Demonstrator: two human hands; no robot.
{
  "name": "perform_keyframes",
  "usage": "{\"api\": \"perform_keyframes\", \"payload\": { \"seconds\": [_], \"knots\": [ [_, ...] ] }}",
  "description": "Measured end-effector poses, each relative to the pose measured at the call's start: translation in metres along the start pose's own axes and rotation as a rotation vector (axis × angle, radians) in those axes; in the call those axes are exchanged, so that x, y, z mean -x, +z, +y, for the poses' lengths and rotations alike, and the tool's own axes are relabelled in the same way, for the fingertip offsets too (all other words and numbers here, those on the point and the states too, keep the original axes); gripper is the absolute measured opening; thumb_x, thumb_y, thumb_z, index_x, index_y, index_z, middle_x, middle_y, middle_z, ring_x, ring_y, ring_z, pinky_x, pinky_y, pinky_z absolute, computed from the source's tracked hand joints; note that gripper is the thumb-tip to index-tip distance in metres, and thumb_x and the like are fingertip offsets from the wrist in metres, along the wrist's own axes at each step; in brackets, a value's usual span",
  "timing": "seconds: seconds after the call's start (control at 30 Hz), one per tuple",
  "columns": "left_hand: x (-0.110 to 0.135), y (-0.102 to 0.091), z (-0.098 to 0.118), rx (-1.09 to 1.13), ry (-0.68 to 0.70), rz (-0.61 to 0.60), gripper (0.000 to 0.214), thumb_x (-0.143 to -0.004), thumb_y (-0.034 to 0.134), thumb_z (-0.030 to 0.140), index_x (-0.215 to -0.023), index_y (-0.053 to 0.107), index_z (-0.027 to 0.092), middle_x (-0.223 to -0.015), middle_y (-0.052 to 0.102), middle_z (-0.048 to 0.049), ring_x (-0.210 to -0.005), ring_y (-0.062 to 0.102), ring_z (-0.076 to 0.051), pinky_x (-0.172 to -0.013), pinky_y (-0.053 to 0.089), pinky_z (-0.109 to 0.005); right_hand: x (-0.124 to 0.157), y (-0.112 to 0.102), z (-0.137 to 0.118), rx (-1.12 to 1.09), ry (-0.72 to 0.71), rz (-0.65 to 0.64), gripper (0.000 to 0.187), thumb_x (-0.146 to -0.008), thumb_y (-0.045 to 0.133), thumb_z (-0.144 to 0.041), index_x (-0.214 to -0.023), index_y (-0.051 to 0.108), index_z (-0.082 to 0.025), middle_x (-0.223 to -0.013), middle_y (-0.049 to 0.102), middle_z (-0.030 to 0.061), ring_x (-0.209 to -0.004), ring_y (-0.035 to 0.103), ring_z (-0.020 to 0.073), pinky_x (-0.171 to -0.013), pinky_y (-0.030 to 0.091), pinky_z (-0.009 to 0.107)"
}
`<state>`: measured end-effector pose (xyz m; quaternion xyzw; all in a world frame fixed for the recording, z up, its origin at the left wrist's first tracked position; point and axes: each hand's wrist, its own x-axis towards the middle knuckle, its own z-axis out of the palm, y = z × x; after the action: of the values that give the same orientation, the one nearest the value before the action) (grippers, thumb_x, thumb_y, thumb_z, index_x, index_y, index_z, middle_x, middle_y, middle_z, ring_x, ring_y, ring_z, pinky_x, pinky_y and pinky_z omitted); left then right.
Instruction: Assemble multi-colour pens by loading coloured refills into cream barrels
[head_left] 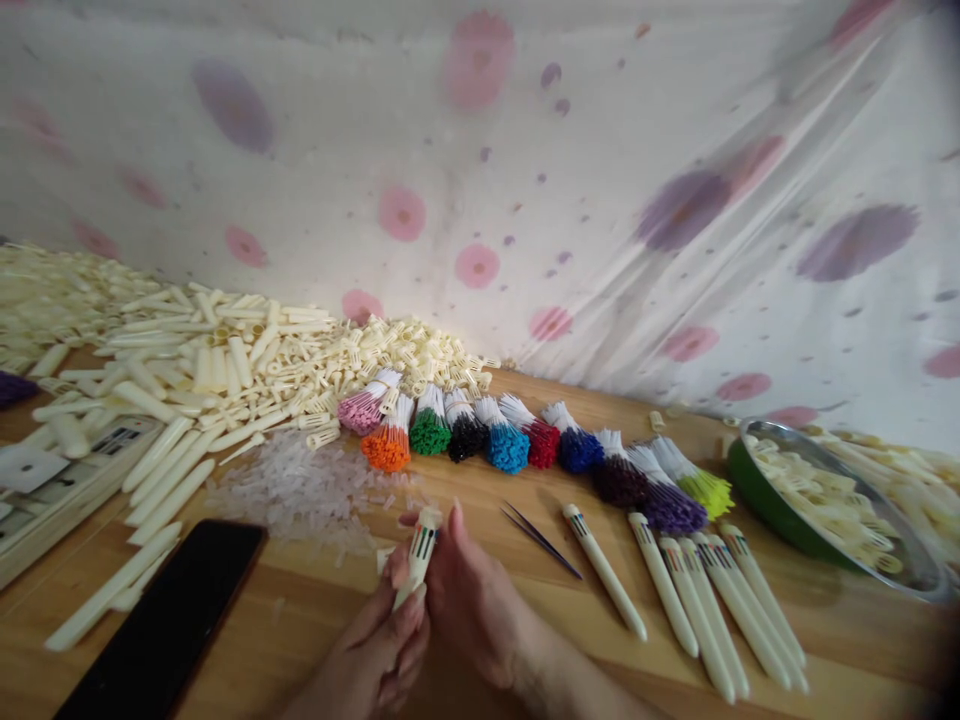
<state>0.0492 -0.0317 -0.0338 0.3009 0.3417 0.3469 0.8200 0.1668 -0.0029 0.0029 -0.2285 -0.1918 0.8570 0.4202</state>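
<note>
My left hand (386, 630) is closed around a cream multicolour pen (424, 545). The pen tilts upward, its slotted end with coloured sliders at the top. Right beside it, my right hand (480, 600) is upright with its fingers stretched out and its palm toward the pen; whether it touches the pen I cannot tell. Just beyond my hands lies a heap of small clear plastic pieces (300, 490). A pair of dark tweezers (541, 540) rests to the right, next to a similar cream pen (604, 570).
Bundles of coloured refills, among them orange (387, 445) and purple (671, 500), line the table's back. Several more pens (705, 610) lie at right, by a green bowl (780, 515) of cream parts. Left are a black phone (165, 620) and piled cream barrels (165, 380). A patterned curtain (450, 150) hangs behind.
</note>
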Motion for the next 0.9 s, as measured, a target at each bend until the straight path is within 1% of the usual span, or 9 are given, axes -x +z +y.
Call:
{"api": "perform_keyframes", "payload": {
  "seconds": [0.2,0.3,0.47,0.57,0.63,0.7,0.8,0.83,0.9],
  "knots": [
    [0.004,0.007,0.014,0.111,-0.048,-0.139,0.044,-0.072,0.064,0.058,-0.059,0.049,0.018,-0.042,0.04,0.0107,-0.029,0.02,0.0,-0.03,0.017,-0.013,0.0,-0.002,0.002,0.049,0.012,0.034,0.059,-0.07,0.057,-0.069,-0.092,0.059,-0.014,-0.077,0.067,0.0035,-0.062,0.06,0.0145,-0.061,0.044,0.025],
    [0.006,0.009,0.015,0.171,-0.076,-0.187,0.042,-0.074,0.063,0.056,-0.06,0.05,0.018,-0.042,0.038,0.0108,-0.03,0.019,0.0,-0.03,0.016,-0.012,0.001,-0.002,0.004,0.012,0.006,0.068,0.054,-0.068,0.063,-0.064,-0.087,0.062,-0.013,-0.075,0.068,0.0034,-0.062,0.059,0.0129,-0.062,0.044,0.023],
    [0.006,0.008,0.011,0.313,-0.066,-0.352,0.037,-0.076,0.063,0.053,-0.066,0.049,0.02,-0.046,0.04,0.0097,-0.029,0.021,0.0,-0.028,0.017,-0.011,0.002,-0.004,0.013,-0.109,-0.032,0.045,0.036,-0.065,0.077,-0.042,-0.086,0.064,-0.016,-0.074,0.069,-0.0003,-0.063,0.06,0.0094,-0.062,0.043,0.019],
    [0.006,0.007,0.011,0.369,-0.043,-0.435,0.032,-0.079,0.062,0.049,-0.069,0.048,0.021,-0.046,0.04,0.0096,-0.027,0.021,0.0,-0.027,0.016,-0.01,0.003,-0.005,0.016,-0.117,-0.055,0.012,0.035,-0.063,0.081,-0.035,-0.086,0.063,-0.016,-0.076,0.069,-0.0005,-0.065,0.06,0.0094,-0.063,0.044,0.019],
    [0.006,0.006,0.012,0.392,-0.045,-0.463,0.029,-0.082,0.06,0.046,-0.071,0.05,0.021,-0.048,0.039,0.0092,-0.027,0.02,0.0,-0.026,0.016,-0.009,0.003,-0.006,0.015,-0.084,-0.054,0.009,0.038,-0.062,0.08,-0.038,-0.087,0.062,-0.016,-0.076,0.068,-0.0004,-0.064,0.059,0.0097,-0.061,0.044,0.019],
    [0.006,0.006,0.013,0.403,-0.06,-0.472,0.028,-0.082,0.059,0.045,-0.072,0.051,0.02,-0.049,0.039,0.0088,-0.028,0.019,0.0,-0.027,0.016,-0.009,0.002,-0.007,0.01,-0.055,-0.027,-0.025,0.049,-0.063,0.073,-0.055,-0.09,0.06,-0.016,-0.074,0.066,0.0,-0.06,0.058,0.0111,-0.058,0.043,0.021],
    [0.005,0.006,0.012,0.394,-0.092,-0.473,0.028,-0.081,0.062,0.044,-0.071,0.053,0.019,-0.049,0.04,0.0081,-0.03,0.02,0.0,-0.028,0.015,-0.009,0.001,-0.006,-0.003,-0.047,0.064,-0.129,0.071,-0.067,0.044,-0.08,-0.091,0.059,-0.015,-0.066,0.063,0.0019,-0.056,0.057,0.0141,-0.058,0.043,0.025],
    [0.004,0.006,0.012,0.389,-0.104,-0.474,0.028,-0.08,0.063,0.044,-0.071,0.054,0.019,-0.049,0.04,0.0079,-0.03,0.02,0.0,-0.028,0.015,-0.009,0.0,-0.005,-0.007,-0.044,0.09,-0.145,0.071,-0.07,0.038,-0.08,-0.089,0.058,-0.014,-0.061,0.062,0.0018,-0.056,0.057,0.0145,-0.06,0.042,0.026],
    [0.003,0.007,0.01,0.384,-0.121,-0.473,0.029,-0.079,0.064,0.044,-0.071,0.055,0.018,-0.048,0.041,0.008,-0.028,0.019,0.0,-0.027,0.013,-0.01,0.0,-0.003,-0.013,-0.029,0.112,-0.144,0.06,-0.077,0.04,-0.071,-0.084,0.058,-0.014,-0.055,0.06,0.0006,-0.056,0.056,0.0141,-0.064,0.041,0.026]
  ]
}}
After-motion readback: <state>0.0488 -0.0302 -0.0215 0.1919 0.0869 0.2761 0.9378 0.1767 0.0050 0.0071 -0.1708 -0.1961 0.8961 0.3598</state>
